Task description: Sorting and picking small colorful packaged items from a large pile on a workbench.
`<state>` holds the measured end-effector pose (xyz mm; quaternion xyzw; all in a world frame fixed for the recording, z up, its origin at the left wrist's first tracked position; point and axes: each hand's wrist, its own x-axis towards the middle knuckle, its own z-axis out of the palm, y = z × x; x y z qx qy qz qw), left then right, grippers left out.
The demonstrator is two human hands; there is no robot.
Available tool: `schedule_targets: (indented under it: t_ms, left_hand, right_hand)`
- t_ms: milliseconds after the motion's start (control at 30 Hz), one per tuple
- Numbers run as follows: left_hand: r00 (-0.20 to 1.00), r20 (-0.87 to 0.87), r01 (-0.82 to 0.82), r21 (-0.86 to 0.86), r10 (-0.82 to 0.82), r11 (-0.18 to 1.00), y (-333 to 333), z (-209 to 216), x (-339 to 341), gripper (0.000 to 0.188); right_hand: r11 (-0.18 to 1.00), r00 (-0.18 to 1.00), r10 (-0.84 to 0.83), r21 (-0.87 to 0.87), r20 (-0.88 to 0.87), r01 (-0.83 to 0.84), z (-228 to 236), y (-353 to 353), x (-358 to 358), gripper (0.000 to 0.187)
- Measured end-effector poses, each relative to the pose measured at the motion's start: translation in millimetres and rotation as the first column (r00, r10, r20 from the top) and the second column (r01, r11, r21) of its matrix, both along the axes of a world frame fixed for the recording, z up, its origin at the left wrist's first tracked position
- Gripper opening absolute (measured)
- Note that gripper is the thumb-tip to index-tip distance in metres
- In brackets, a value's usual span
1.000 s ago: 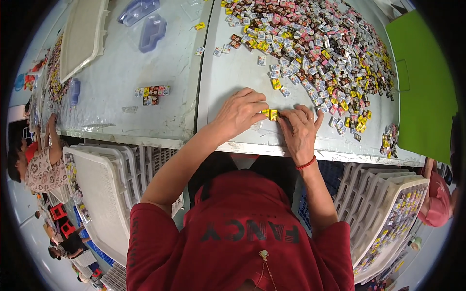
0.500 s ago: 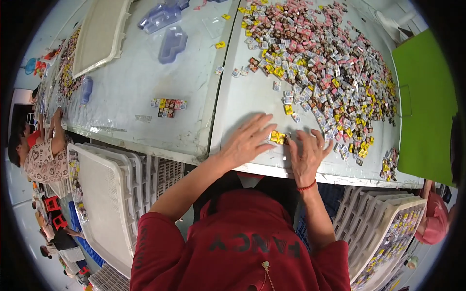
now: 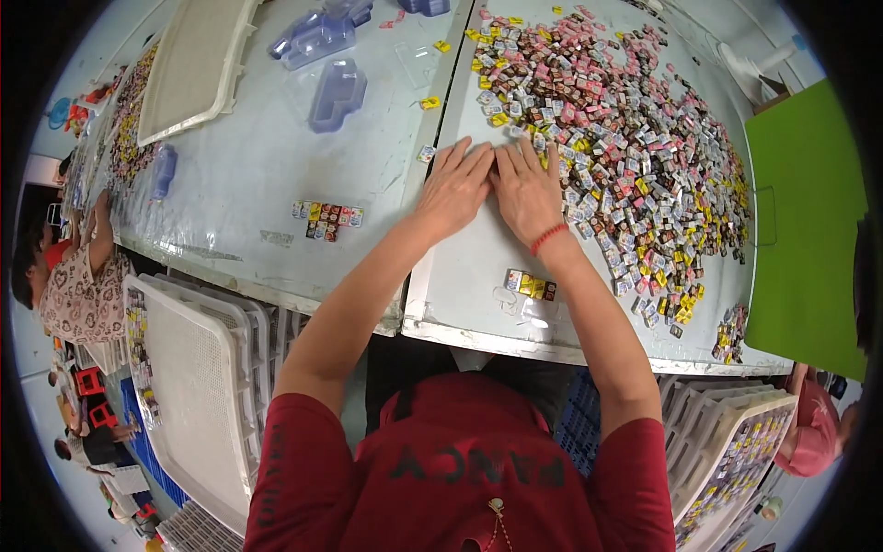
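Note:
My left hand (image 3: 457, 187) lies with its fingers stretched out near the seam between the two tabletops, next to a single small pack (image 3: 426, 154). Beside it, almost touching, my right hand (image 3: 527, 189) reaches its fingers to the left edge of a big heap of small wrapped packs (image 3: 635, 147) in pink, brown, white and yellow. Some packs at the fingertips are partly covered, and I cannot tell whether they are touched. Close to the table's front edge rests a short row of packs (image 3: 531, 284). On the left tabletop sits another small block of packs (image 3: 326, 219).
Clear bluish plastic trays (image 3: 338, 97) lie at the back left, beside a large cream tray (image 3: 198, 74). Stacked crates (image 3: 198, 359) stand below on the left, more crates (image 3: 736, 432) on the right. A green panel (image 3: 805, 212) borders the right side. Other people sit at both sides.
Both hands have moved away from the short row near the front edge, forward to the heap's left edge. The row stays on the table, now uncovered.

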<state>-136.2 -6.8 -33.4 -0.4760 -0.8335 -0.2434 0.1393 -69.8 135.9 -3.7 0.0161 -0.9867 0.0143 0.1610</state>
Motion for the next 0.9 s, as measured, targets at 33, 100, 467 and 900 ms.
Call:
schedule_targets:
  t_ms: [33, 100, 467, 900]
  left_hand:
    - [1.0, 0.007, -0.003, -0.003, 0.003, 1.0, -5.7, 1.5, 8.1, 0.054]
    - [0.973, 0.218, 0.041, 0.166, -0.078, 0.985, -17.0, 14.7, 26.0, 0.054]
    - [0.933, 0.344, 0.083, 0.07, -0.102, 0.994, -47.2, 36.7, 22.1, 0.048]
    - [0.975, 0.222, -0.03, 0.153, -0.005, 0.988, -35.0, 23.0, 29.5, 0.037]
  right_hand:
    - [0.998, 0.999, 0.039, -0.056, 0.011, -0.038, -1.9, 0.6, 9.4, 0.037]
    - [0.979, 0.996, 0.091, -0.18, -0.017, -0.092, -2.3, 4.1, 29.6, 0.037]
    - [0.932, 0.955, 0.289, -0.208, -0.067, -0.297, 19.6, 15.9, 32.2, 0.038]
    - [0.942, 0.969, 0.214, -0.235, -0.126, -0.239, -4.9, 19.2, 35.2, 0.029]
